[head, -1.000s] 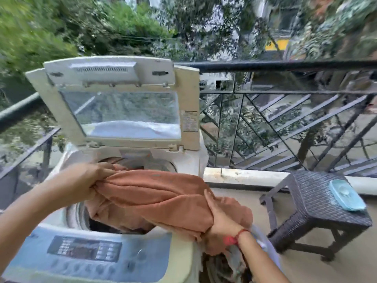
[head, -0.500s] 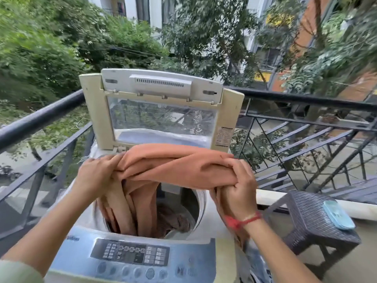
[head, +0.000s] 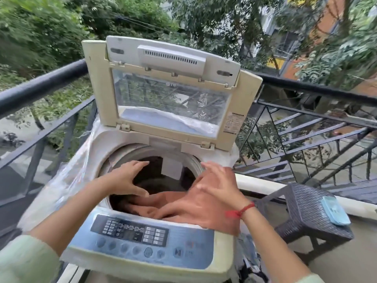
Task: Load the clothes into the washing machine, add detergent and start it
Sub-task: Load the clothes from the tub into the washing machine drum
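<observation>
A top-loading washing machine (head: 98, 152) stands with its lid (head: 242, 103) raised and its blue control panel (head: 132, 231) nearest me. An orange cloth (head: 175, 201) lies in the drum, with one part draped over the front right rim. My left hand (head: 127, 179) hovers over the drum's left side, fingers spread, holding nothing. Blurred by motion, my right hand (head: 220, 186) is over the right rim just above the cloth, fingers apart, with a red thread on the wrist.
A black balcony railing (head: 40, 84) runs behind and to both sides of the machine. A dark wicker stool (head: 302, 219) with a light blue object (head: 335, 210) on it stands to the right. More laundry (head: 251, 262) sits low beside the machine's right side.
Both hands held the orange cloth up over the opening; now it has dropped into the drum and both hands have let go, fingers spread.
</observation>
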The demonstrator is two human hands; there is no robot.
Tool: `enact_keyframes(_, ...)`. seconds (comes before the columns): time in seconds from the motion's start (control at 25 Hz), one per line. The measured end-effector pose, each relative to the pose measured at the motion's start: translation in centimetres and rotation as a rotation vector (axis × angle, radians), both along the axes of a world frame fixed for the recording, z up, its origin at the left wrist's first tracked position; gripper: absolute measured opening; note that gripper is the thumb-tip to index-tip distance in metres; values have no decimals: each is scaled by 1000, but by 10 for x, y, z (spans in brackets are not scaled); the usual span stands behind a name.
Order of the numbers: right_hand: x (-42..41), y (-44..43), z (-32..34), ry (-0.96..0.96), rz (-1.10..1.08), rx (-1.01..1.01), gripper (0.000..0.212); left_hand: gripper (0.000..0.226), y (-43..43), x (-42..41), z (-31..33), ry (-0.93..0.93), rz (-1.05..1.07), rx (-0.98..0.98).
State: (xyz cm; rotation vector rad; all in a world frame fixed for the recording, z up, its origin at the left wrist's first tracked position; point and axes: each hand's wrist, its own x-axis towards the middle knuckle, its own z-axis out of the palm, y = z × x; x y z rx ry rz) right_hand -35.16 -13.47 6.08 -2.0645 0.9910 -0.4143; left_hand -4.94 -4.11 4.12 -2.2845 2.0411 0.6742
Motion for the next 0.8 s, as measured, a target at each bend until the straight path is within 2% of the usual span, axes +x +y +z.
enact_keyframes(0.04,-33,-17,-11,37,-119,-13,77,124,-2,-23,-2,-36,-73,-8)
enact_keyframes(0.08,-66,-37,-24,157,-165,11,86,135,-7,-50,-3,-136,-151,15)
enact_keyframes(0.16,-115,-61,-54,618,-56,29,97,146,-27,-97,-9,-264,-237,82)
enact_keyframes(0.2,-129,-66,-72,755,16,37,101,146,-40,-116,-14,-261,-245,107)
enact_keyframes(0.24,-133,-67,-82,763,83,55,107,144,-55,-134,-16,-241,-260,126)
enact_keyframes(0.32,-131,-66,-94,566,162,150,131,143,-83,-160,-23,-132,-282,181)
enact_keyframes(0.4,-127,-71,-109,352,108,281,139,146,-98,-179,-27,-29,-309,261)
enact_keyframes(0.52,-125,-87,-151,292,95,295,124,137,-104,-178,-39,-11,-274,244)
enact_keyframes(0.6,-124,-86,-166,298,80,236,99,115,-101,-173,-49,45,-178,197)
enact_keyframes(0.72,-118,-74,-159,89,-159,215,39,42,-88,-170,-70,106,-112,13)
enact_keyframes(0.76,-117,-68,-153,48,-237,156,35,20,-82,-169,-76,130,-105,-47)
enact_keyframes(0.8,-117,-64,-146,14,-280,142,34,8,-77,-170,-79,159,-97,-96)
